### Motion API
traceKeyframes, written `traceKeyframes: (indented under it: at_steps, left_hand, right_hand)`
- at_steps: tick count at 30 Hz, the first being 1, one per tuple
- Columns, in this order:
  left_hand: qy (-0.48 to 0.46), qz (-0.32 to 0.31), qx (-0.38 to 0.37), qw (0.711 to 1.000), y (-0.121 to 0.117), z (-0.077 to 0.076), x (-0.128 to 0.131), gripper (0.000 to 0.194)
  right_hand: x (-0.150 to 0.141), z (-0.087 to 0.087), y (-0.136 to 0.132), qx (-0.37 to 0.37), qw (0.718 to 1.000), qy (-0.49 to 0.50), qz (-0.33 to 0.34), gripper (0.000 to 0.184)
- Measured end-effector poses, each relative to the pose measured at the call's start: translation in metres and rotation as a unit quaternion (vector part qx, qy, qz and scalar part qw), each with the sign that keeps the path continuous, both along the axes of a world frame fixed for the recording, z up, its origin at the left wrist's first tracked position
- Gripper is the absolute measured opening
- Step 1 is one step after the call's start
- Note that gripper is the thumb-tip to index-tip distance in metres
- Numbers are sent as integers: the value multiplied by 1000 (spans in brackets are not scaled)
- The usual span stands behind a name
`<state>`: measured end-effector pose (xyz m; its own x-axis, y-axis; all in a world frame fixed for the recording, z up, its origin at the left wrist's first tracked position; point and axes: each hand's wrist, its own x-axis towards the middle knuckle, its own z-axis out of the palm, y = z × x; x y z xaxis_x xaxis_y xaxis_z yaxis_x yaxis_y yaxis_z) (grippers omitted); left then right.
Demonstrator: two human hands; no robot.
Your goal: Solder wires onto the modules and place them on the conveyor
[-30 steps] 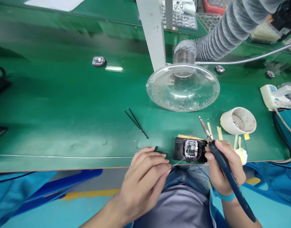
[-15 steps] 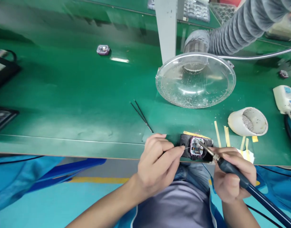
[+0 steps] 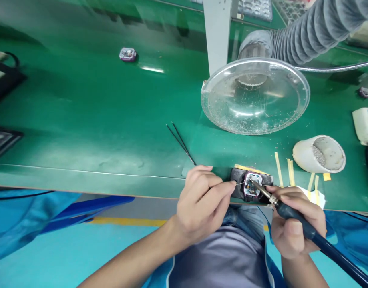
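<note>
A small circuit board (image 3: pixel 252 183) sits in a black holder (image 3: pixel 238 181) at the near edge of the green bench. My left hand (image 3: pixel 202 204) is closed in a pinch on a thin solder wire (image 3: pixel 239 184) whose end reaches the board from the left. My right hand (image 3: pixel 294 222) grips a blue-handled soldering iron (image 3: pixel 292 214); its metal tip rests on the board from the right.
A clear fume-extractor hood (image 3: pixel 255 96) on a grey ribbed hose stands behind the board. Black tweezers (image 3: pixel 181 143) lie to the left. A white tip-cleaner cup (image 3: pixel 318 153) and yellow tape strips (image 3: pixel 288 170) are at right. A small purple device (image 3: pixel 127 54) lies far back.
The iron's tip swung down from pointing up onto the board. My left hand moved up and right, bringing the solder wire to the board. The view shifted slightly.
</note>
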<state>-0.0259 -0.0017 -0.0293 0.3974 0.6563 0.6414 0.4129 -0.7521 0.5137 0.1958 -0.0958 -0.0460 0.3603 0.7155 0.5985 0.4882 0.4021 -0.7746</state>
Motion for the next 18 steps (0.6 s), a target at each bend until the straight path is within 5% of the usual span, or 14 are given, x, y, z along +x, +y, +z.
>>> traceKeyframes:
  at_steps: [18]
  left_hand:
    - [-9, 11, 8, 1000, 2, -2, 6, 24]
  right_hand:
    - [-9, 3, 8, 31, 998, 51, -15, 25]
